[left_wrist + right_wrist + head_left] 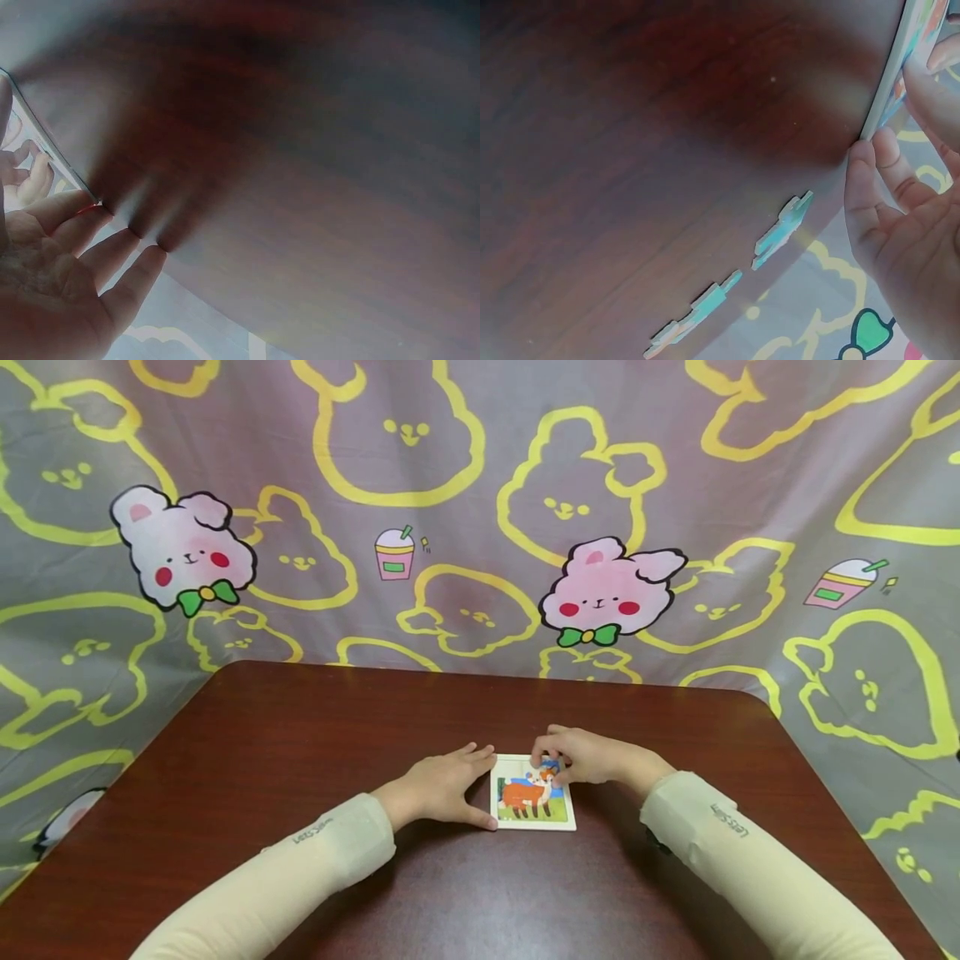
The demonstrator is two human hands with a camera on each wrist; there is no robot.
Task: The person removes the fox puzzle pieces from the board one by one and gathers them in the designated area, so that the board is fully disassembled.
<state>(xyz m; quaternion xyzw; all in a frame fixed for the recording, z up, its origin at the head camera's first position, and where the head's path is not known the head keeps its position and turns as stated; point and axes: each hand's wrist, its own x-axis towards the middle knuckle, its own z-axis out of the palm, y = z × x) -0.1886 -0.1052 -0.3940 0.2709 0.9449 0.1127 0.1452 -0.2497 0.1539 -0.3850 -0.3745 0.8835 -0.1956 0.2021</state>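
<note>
- Head: spread left hand [442,785] touches the square, white-bordered orange-animal picture board [528,802] on the brown wooden table [337,718]; right hand [588,756] curls over its far-right corner, pinch unclear.
- Left wrist: slack fingers [139,281] could let it slide.
- Right wrist: a careless sweep might scatter two thin turquoise pieces [781,229].

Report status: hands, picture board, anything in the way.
Left hand spread at left edge of picture board; right hand bent over upper right, grip unclear. Picture board flat on table. Two loose pieces nearby, apparently clear.

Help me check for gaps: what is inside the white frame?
Inside the white frame is an orange animal against green and blue, with a pale patch at upper left. The right hand covers part of the upper right; what lies beneath cannot be seen.
</note>
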